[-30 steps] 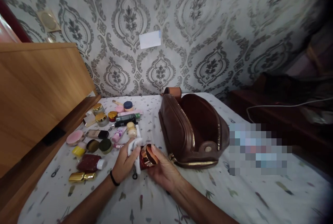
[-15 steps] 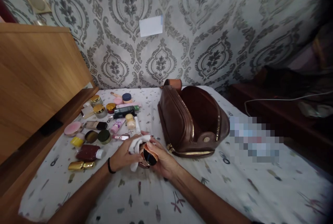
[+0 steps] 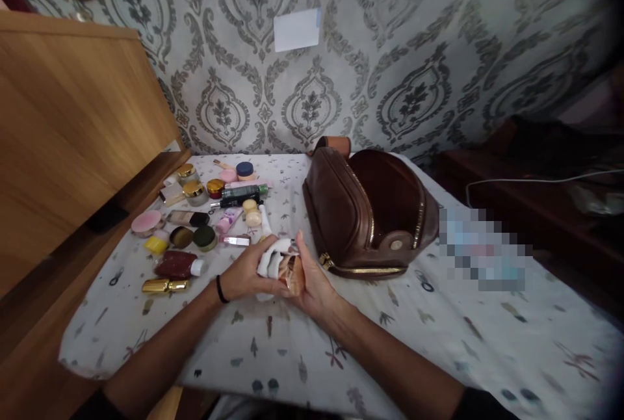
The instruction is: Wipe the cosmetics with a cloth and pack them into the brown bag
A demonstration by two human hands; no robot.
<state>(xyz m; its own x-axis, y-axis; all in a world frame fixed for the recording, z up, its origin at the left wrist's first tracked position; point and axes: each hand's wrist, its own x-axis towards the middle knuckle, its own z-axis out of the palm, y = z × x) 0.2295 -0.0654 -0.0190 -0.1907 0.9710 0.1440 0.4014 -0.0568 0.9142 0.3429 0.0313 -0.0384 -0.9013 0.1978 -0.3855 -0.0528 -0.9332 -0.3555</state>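
My left hand (image 3: 246,275), with a black band at the wrist, presses a white cloth (image 3: 271,260) against a shiny copper-coloured item (image 3: 292,274). My right hand (image 3: 316,287) is wrapped round the other side of that item. Just right of my hands stands a brown leather bag (image 3: 336,205) with its top unzipped and gaping. To the left lie a dark red bottle (image 3: 175,264) with a white cap, a gold tube (image 3: 164,285), a dark round jar (image 3: 205,238) and a pink tube (image 3: 229,219).
More jars and tubes spread over the patterned white cloth covering the table (image 3: 292,368). A wooden cabinet (image 3: 82,127) rises at the left. Behind is a patterned wall with a white paper (image 3: 297,30). A blurred patch (image 3: 485,251) lies right of the bag.
The copper-coloured item has turned in my hands, and its dark round face no longer shows. The view has shifted, so the table's front edge now appears.
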